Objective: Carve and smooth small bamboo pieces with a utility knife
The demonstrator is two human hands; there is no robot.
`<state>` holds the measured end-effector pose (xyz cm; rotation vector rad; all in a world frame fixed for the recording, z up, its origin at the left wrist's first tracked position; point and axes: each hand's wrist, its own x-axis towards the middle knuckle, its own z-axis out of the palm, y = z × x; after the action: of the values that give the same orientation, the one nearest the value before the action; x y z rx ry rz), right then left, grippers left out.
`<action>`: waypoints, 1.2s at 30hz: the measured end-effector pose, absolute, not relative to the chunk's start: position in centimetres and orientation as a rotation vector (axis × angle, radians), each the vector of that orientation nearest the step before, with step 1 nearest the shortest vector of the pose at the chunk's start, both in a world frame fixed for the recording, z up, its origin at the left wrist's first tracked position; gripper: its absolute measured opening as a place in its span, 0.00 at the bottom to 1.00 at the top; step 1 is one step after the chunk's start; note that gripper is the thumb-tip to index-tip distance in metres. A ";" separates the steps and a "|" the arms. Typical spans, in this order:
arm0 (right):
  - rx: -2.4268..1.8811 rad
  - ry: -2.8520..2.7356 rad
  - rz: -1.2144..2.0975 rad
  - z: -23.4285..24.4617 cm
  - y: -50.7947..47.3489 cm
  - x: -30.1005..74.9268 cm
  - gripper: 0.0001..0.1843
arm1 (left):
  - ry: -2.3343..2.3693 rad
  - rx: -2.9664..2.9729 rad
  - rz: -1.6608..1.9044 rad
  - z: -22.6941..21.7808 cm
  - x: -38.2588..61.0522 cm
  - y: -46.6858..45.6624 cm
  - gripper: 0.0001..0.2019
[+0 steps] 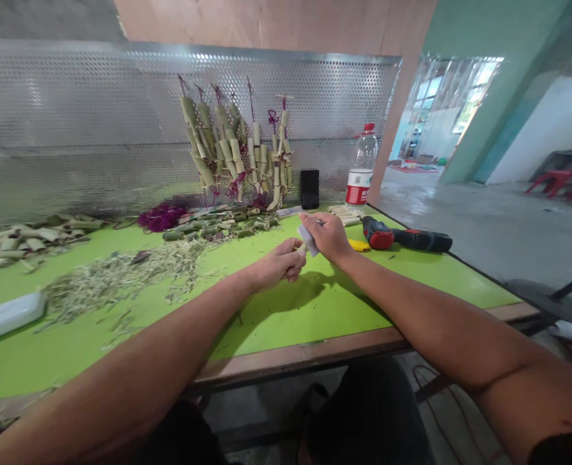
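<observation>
Over the front middle of the green table my left hand is closed on a small pale bamboo piece, most of it hidden by the fingers. My right hand grips a folded grey sheet that looks like sandpaper, its fingers wrapped behind it. The sheet meets the end of the bamboo piece between the two hands. Just beyond my right hand lie several short pale bamboo pieces, and a yellow object sits to its right.
A cordless drill and a red-capped bottle stand right. A black phone leans on the perforated panel, where bamboo strings hang. Shavings, purple cord and bamboo pieces lie left.
</observation>
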<state>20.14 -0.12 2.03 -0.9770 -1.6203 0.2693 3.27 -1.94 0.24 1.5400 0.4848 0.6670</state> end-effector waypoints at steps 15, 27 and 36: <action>-0.964 -1.476 0.271 2.3 0.5 20.6 0.30 | 0.584 1.665 0.827 0.2 2.8 -1.5 0.14; -1.128 -1.612 -0.071 1.2 2.3 22.0 0.28 | 0.320 1.631 0.606 1.2 3.0 -2.7 0.11; -0.913 -1.479 0.248 2.4 0.2 20.2 0.28 | 0.452 1.342 0.808 0.6 3.3 -2.4 0.10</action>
<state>20.23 0.15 2.36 -0.9129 -1.4785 0.2485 3.30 -2.35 0.62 1.3420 0.4523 0.8084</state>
